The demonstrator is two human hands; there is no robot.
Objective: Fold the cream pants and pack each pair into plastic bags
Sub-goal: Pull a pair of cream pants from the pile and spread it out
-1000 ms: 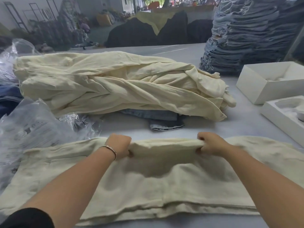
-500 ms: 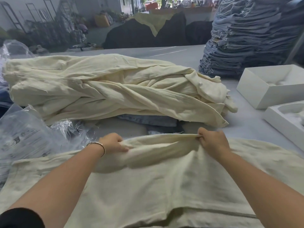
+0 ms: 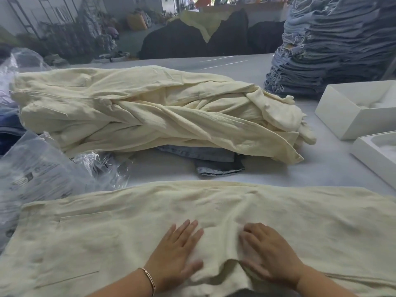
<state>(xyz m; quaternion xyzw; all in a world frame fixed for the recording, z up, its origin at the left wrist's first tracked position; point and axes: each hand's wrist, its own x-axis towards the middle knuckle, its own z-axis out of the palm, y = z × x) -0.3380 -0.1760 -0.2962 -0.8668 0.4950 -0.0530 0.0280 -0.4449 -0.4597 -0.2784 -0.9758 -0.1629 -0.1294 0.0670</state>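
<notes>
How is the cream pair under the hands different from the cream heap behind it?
The near cream pants lie spread flat; the cream heap is bunched and twisted. The left hand and right hand press open on the pants; nothing touches the heap. The heap sits partly on denim. Both look like the same cream cloth.

The folded cream pants (image 3: 214, 221) run off the bottom and right edges. Denim (image 3: 214, 161) lies mostly hidden under the cream pile (image 3: 150, 112). Both hands' fingers (image 3: 188, 228) are motion-blurred.
</notes>
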